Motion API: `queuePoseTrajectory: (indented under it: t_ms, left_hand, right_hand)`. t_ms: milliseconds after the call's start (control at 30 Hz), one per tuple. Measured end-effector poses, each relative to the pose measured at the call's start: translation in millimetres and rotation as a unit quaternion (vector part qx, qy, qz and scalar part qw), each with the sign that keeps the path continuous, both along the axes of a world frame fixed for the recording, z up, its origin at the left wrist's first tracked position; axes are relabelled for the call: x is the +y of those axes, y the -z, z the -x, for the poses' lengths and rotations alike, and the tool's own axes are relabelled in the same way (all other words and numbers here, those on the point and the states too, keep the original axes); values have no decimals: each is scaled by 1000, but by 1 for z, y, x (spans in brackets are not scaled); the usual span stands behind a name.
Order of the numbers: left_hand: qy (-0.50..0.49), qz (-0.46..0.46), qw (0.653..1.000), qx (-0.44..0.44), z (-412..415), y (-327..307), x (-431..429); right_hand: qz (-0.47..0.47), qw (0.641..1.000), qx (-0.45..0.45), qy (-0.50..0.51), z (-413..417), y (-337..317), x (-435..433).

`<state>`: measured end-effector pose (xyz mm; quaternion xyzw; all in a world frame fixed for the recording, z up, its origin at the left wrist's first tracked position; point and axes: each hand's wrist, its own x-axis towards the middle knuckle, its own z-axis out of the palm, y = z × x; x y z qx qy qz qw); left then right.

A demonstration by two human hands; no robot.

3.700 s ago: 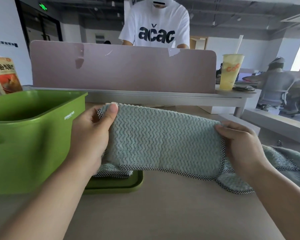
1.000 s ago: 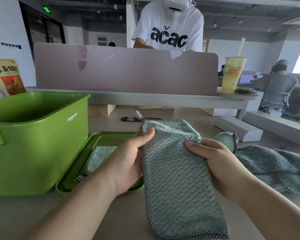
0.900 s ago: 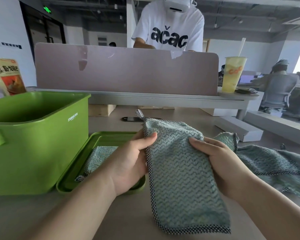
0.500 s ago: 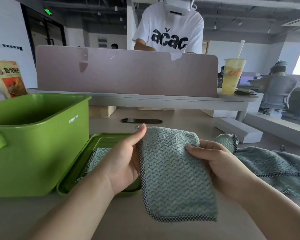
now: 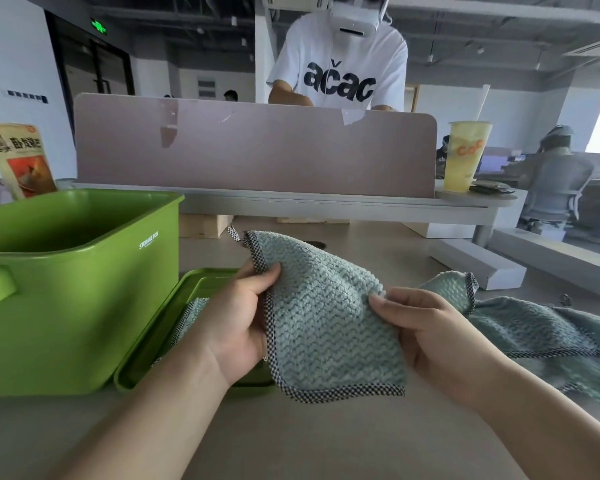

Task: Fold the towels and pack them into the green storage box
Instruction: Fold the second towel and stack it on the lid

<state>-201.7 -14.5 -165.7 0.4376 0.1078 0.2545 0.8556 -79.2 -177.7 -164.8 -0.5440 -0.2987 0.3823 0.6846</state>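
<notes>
A folded teal towel point(image 5: 323, 323) with a checked border hangs above the table between both hands. My left hand point(image 5: 238, 322) pinches its left edge, thumb on top. My right hand point(image 5: 426, 330) grips its right edge. The green storage box point(image 5: 80, 292) stands open at the left. Its green lid point(image 5: 187, 289) lies flat beside it, with another teal towel point(image 5: 187, 318) on it, partly hidden by my left hand. More teal towels point(image 5: 541, 334) lie crumpled on the table at the right.
A pink divider panel point(image 5: 253, 150) runs across the back of the desk, with a person in a white T-shirt behind it. A yellow drink cup point(image 5: 465, 157) stands on the shelf at the right. A snack packet point(image 5: 20, 157) leans behind the box.
The towel went from a long hanging strip to a shorter, squarer fold. Both hands lifted it slightly and moved a little apart.
</notes>
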Motion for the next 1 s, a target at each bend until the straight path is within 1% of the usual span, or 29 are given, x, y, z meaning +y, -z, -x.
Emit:
queuePoseTrajectory:
  t_ms: [67,167,267,367,467,567,600,633,667,733,767,800,867,933,1000]
  left_hand:
    - [-7,0,1000,-1,-1,1,1]
    - [-24,12,1000,4,-1,2,5]
    - [-25,14,999,24,-1,3,8]
    - [-32,4,999,29,-2,3,5]
    - [-26,-22,999,40,-4,1,-3]
    - [-44,-92,992,74,-7,5,-9]
    - [-72,-129,985,94,-7,6,-10]
    - [-109,-183,969,122,-8,8,-11]
    - [-154,-253,943,150,-9,9,-10]
    - [-240,-376,876,185,-8,10,-10]
    - [-274,-408,852,180,-8,9,-10]
    - [-298,-424,838,167,-6,7,-11]
    - [-326,-442,823,145,-4,6,-10]
    - [-333,-455,815,132,-3,5,-9]
    - [-316,-456,824,116,-2,5,-9]
  right_hand:
    - [-8,1000,10,-21,-1,0,0]
    - [12,997,-11,-74,1,2,0]
    - [11,996,-12,-88,2,3,1]
    - [0,999,-1,-52,1,1,0]
    - [-10,1000,4,13,-1,0,3]
    - [-43,995,28,86,-1,-1,2]
    - [-48,994,23,95,-2,-2,1]
    - [-51,994,17,97,-1,-3,1]
    - [-55,994,14,98,-1,-4,0]
    - [-61,993,11,104,-1,-4,0]
    - [-61,993,9,105,-1,-4,0]
    - [-62,993,7,102,-1,-5,0]
    - [-65,993,5,96,0,-5,0]
    - [-69,992,-3,102,1,-4,1]
    - [-74,989,-20,128,1,-3,1]
